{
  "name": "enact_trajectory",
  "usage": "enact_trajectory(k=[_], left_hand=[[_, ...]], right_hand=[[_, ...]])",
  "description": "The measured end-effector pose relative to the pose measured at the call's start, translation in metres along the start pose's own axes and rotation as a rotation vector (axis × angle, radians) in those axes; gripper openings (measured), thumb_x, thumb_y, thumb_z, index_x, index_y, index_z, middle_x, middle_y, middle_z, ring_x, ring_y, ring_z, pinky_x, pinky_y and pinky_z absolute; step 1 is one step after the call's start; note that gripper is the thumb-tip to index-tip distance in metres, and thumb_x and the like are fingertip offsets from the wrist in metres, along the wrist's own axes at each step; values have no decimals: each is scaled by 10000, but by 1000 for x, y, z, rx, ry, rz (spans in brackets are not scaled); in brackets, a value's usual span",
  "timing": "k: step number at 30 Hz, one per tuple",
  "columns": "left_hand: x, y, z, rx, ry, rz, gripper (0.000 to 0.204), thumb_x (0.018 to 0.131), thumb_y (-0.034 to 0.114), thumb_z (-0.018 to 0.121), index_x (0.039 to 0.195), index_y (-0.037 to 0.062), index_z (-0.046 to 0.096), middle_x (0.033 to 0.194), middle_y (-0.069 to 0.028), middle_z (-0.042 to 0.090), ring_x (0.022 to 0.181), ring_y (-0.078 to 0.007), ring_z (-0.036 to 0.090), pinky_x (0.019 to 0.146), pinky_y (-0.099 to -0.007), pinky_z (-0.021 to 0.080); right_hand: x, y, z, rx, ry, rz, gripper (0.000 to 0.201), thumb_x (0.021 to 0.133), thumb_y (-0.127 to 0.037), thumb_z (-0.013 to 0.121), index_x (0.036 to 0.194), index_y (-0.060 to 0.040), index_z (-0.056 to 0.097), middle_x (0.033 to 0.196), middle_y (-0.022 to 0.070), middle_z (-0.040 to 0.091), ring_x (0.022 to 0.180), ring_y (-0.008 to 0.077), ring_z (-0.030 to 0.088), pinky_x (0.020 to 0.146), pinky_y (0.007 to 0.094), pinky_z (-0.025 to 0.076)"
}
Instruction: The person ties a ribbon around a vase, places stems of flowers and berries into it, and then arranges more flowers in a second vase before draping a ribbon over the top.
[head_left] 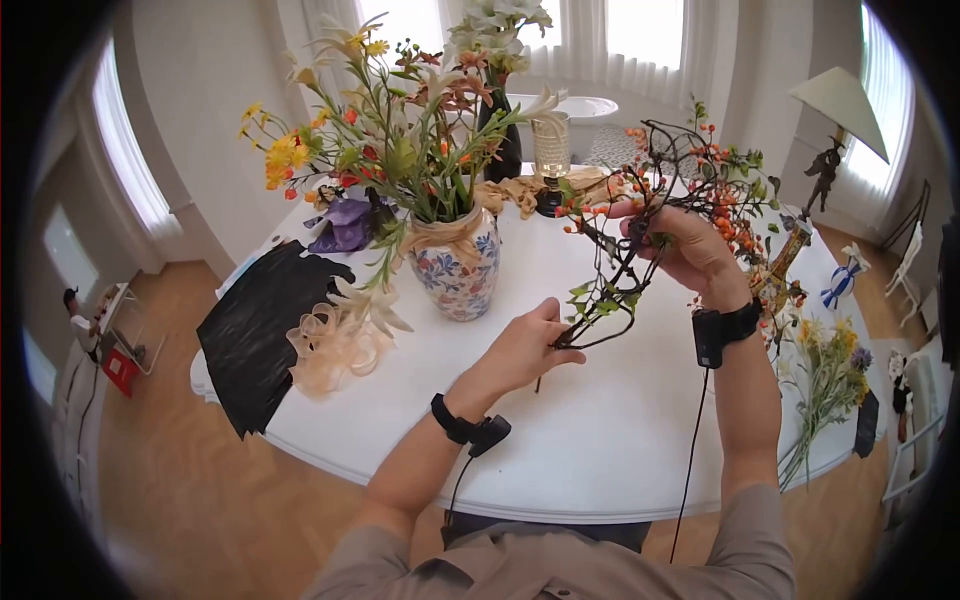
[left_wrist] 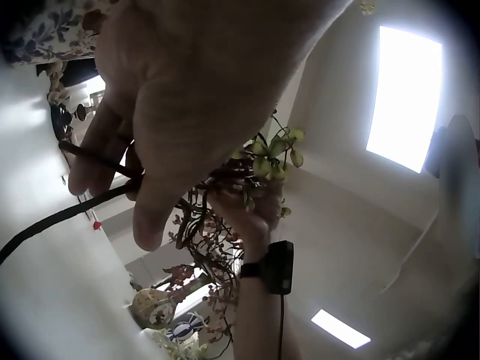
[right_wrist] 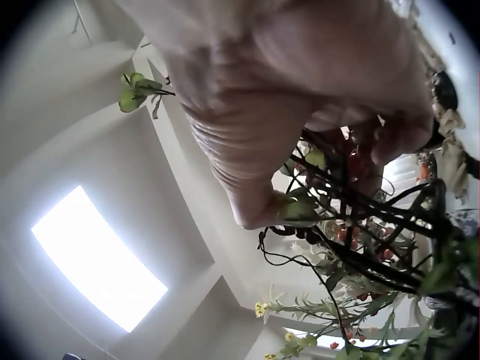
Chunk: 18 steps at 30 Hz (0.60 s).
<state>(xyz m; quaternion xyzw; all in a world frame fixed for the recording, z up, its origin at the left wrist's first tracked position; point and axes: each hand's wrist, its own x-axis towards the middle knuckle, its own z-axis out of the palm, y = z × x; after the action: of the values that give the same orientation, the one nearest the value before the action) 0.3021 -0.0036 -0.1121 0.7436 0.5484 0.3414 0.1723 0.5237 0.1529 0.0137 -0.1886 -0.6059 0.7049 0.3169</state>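
Both hands are holding the berry vine (head_left: 655,190) in the air over the bench (head_left: 590,450), apart from each other; the right hand (head_left: 697,250) is pinching the dark, tangled upper stems, while the left hand (head_left: 522,348) is gripping near the bare lower ends, its thumb sticking out to the side; the step in hand seems to be shaping or untangling the vine, so the lower grip should be anchoring it while the right fingers are working one strand at a time; tugging hard would probably be risking the berries and small leaves, whereas easing each bend along its stem would be keeping the curves smooth; turning the vine slowly would be showing which strands are crossing.

The patterned vase (head_left: 455,275) is standing upright, wearing a tan tie at its neck and holding a wide spread of mixed flowers (head_left: 440,130); behind it a dark vase (head_left: 508,145) is carrying white blooms (head_left: 495,40); just beside that, a ribbed glass holder (head_left: 551,145) is standing on its dark foot, its contents not showing clearly; a gold-toned vessel (head_left: 790,250) is peeking out beyond the right wrist, and whether stems are sitting in it is hard to tell.
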Motion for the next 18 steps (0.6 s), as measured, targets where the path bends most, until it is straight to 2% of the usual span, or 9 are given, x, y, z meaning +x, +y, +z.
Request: enact_trajectory(k=[1, 3, 5, 6, 7, 9, 11, 13, 18], left_hand=[[5, 5, -12, 1, 1, -2, 344, 848, 289, 873, 848, 4, 681, 938, -130, 540, 827, -284, 572, 718, -420, 491], [16, 17, -38, 390, 276, 306, 359, 841, 333, 861, 877, 28, 676, 951, -108, 490, 888, -287, 497, 774, -419, 443], [29, 30, -69, 557, 341, 300, 378, 840, 370, 844, 918, 42, 671, 971, -110, 473, 942, -301, 454, 818, -428, 409], [34, 35, -83, 634, 363, 325, 385, 845, 384, 835, 945, 53, 666, 984, -117, 481, 952, -302, 465, 815, -429, 414], [41, 37, -95, 646, 367, 321, 369, 890, 383, 803, 956, 43, 676, 995, -121, 486, 963, -310, 462, 837, -430, 415], [53, 40, -118, 625, 375, 272, 366, 967, 359, 739, 1009, 0, 680, 1006, -141, 495, 949, -325, 491, 848, -437, 435], [65, 35, -141, 574, 384, 226, 360, 1000, 341, 701, 1052, -14, 686, 1008, -153, 496, 936, -334, 509, 850, -443, 445], [74, 27, -160, 523, 388, 182, 359, 1034, 324, 663, 1096, -29, 692, 1010, -164, 498, 924, -343, 527, 852, -448, 456], [85, -8, -185, 480, 478, 153, 292, 1038, 247, 664, 1168, -10, 715, 1025, -169, 501, 898, -336, 545, 832, -442, 465]], right_hand=[[2, -12, -3, -34, -38, -31, 271, 974, -153, 644, 1201, -41, 742, 1139, 1, 741, 943, 84, 624, 828, 279, 488], [10, -32, -7, 5, -123, -123, 226, 989, -190, 667, 1148, -43, 732, 1112, -1, 737, 894, 71, 626, 737, 247, 481], [27, -53, -17, -41, -184, -165, 237, 1004, -240, 685, 1139, -47, 712, 1105, 7, 729, 854, 49, 632, 613, 201, 449], [25, -64, -2, -2, -117, -242, 256, 1011, -266, 692, 1149, -51, 700, 1097, 11, 719, 779, 36, 614, 520, 161, 395], [27, -84, 3, -31, -205, -227, 267, 1026, -271, 682, 1171, -47, 700, 1077, 8, 712, 726, 13, 584, 509, 143, 392], [51, -99, 8, 46, -201, -324, 262, 1043, -247, 659, 1192, -36, 702, 1072, 5, 712, 658, -20, 520, 508, 138, 395], [71, -112, 20, -15, -189, -413, 250, 1051, -215, 637, 1205, -30, 705, 1097, 5, 711, 634, -43, 477, 515, 140, 385], [86, -117, 34, 3, -207, -423, 211, 1045, -192, 638, 1163, -46, 733, 1065, -18, 712, 618, -10, 415, 553, 175, 353], [122, -117, 62, -31, -281, -454, 192, 1041, -210, 665, 1106, -65, 773, 1037, -26, 729, 713, 36, 428, 594, 205, 366]])
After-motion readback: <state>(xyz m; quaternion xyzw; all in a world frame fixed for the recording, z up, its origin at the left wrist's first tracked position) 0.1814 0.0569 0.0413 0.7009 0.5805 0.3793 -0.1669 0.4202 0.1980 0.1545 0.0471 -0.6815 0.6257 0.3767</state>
